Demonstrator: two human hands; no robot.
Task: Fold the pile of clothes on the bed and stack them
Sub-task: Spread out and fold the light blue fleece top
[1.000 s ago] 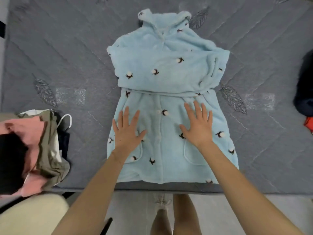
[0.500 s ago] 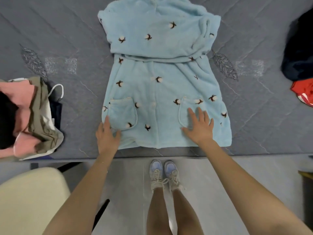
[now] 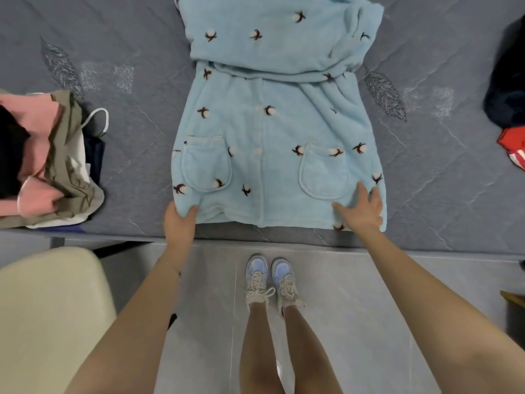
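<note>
Light-blue fleece robe [image 3: 272,123] lies flat, front side up, on the grey quilted mattress [image 3: 127,66]. Its sleeves are folded across the chest and its hem is at the near edge of the bed.

Left hand [image 3: 179,223]: pinches the hem corner on its own side. The thumb lies on top of the fleece. The other fingers are tucked beneath the cloth and hidden. The left pocket [image 3: 206,166] sits just beyond the thumb tip. Half a second earlier this hand lay open beside the same corner. One second earlier it lay flat at mid-robe.

Right hand [image 3: 363,213]: fingers [image 3: 363,193] are straight and spread apart, palm down, pressing the fleece at the opposite hem corner. No cloth is gripped. The right pocket [image 3: 324,174] lies just beyond the thumb, inboard of the fingertips. Half a second earlier the fingers lay on this pocket. The hand has since shifted outward toward the robe's side edge.

Stack of folded clothes [image 3: 56,166]: pink, olive, white and navy items on the same mattress, well outboard of the left knuckles. It is unchanged.

A dark garment [image 3: 505,89] and a red garment [image 3: 511,143] lie well outboard of the right fingertips.
</note>
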